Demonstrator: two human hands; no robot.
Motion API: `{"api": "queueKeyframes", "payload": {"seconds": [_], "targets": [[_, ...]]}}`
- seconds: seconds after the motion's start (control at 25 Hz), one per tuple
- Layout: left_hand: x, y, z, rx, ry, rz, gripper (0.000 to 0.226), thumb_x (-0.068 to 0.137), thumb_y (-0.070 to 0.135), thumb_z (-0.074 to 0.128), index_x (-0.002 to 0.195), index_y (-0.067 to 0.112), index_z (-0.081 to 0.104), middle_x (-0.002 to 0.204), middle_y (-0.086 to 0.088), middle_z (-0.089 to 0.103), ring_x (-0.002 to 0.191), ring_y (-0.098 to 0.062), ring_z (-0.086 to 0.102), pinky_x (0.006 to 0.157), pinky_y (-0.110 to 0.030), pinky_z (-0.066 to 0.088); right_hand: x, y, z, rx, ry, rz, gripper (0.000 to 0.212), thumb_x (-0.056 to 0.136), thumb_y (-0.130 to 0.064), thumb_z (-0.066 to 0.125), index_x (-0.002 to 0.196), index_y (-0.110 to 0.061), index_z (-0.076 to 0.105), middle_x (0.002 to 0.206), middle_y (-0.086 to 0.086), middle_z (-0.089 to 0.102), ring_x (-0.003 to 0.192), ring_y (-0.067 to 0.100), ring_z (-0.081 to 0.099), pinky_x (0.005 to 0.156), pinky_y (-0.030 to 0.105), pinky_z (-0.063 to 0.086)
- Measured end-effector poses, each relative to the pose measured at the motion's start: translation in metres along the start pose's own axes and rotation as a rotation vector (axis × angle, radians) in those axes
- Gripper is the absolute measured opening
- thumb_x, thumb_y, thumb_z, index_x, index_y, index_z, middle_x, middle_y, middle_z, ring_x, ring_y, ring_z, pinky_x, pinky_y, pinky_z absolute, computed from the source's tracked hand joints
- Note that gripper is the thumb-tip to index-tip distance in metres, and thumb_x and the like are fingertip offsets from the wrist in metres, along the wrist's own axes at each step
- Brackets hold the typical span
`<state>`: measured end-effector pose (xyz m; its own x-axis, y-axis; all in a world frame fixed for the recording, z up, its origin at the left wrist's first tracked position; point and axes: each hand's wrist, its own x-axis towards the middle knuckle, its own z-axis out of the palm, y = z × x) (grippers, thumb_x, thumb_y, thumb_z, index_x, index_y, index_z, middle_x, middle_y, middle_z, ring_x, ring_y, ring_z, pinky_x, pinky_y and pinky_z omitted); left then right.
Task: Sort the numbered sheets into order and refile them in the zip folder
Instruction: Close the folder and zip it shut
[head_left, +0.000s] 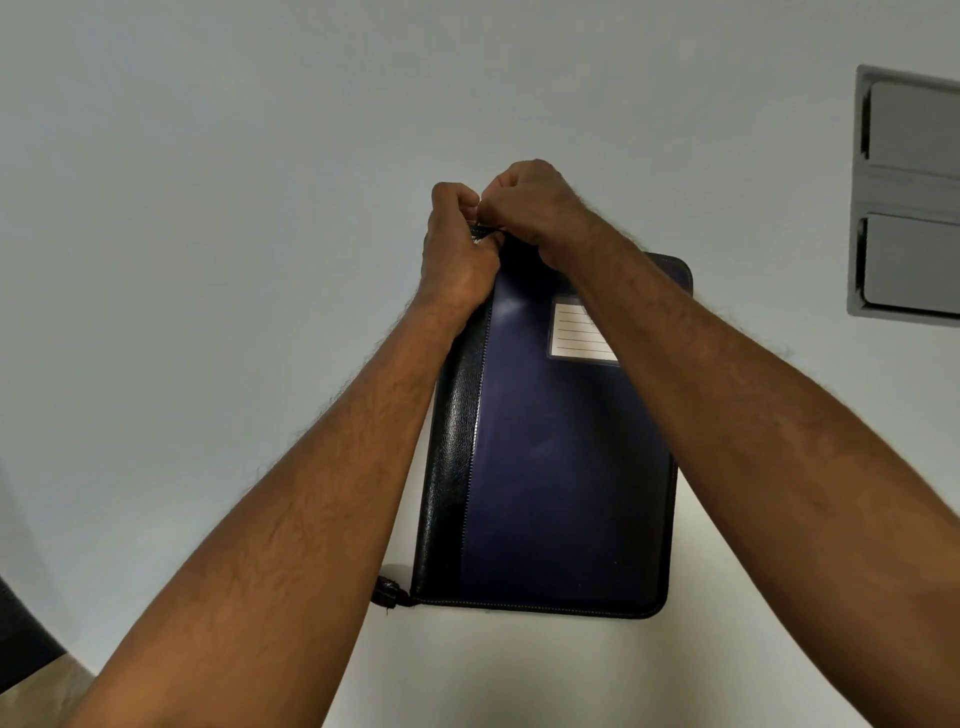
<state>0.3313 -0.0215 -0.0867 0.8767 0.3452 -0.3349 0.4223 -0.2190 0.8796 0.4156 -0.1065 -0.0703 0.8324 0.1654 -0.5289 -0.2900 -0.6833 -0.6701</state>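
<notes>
A dark blue zip folder (561, 478) with a black spine lies closed and flat on the white table (208, 260), its white label (579, 332) near the top. Both hands meet at the folder's far left corner. My left hand (457, 254) grips that corner with curled fingers. My right hand (535, 208) pinches something small at the zip there; the zip pull itself is hidden between the fingers. No numbered sheets are visible.
A grey cable hatch (906, 197) with two flaps is set into the table at the right. A black zip tail (388, 592) sticks out at the folder's near left corner. A dark chair edge (21, 644) shows at the lower left.
</notes>
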Motion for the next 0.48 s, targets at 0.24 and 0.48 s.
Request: {"api": "queueKeyframes", "payload": {"seconds": [0.24,0.48], "targets": [[-0.010,-0.007,0.003,0.262,-0.002,0.134,0.061,0.092,0.010,0.062,0.149,0.011,0.040,0.145,-0.012,0.043,0.134,-0.025,0.040,0.102,-0.017,0.025,-0.037,0.029,-0.008,-0.283,0.134,-0.263,0.009,0.088,-0.029,0.059,0.094,-0.027,0.065,0.097,-0.011,0.070,0.094,0.014,0.065,0.089,0.040,0.052],[-0.042,-0.019,-0.002,0.521,-0.115,0.224,0.069,0.098,0.026,0.061,0.158,0.010,0.030,0.165,-0.017,0.020,0.151,-0.035,0.019,0.122,-0.039,0.022,-0.079,0.096,-0.024,-0.571,0.331,-0.396,0.045,0.099,-0.038,0.055,0.137,-0.014,0.059,0.140,0.009,0.059,0.128,0.031,0.053,0.108,0.042,0.038]]}}
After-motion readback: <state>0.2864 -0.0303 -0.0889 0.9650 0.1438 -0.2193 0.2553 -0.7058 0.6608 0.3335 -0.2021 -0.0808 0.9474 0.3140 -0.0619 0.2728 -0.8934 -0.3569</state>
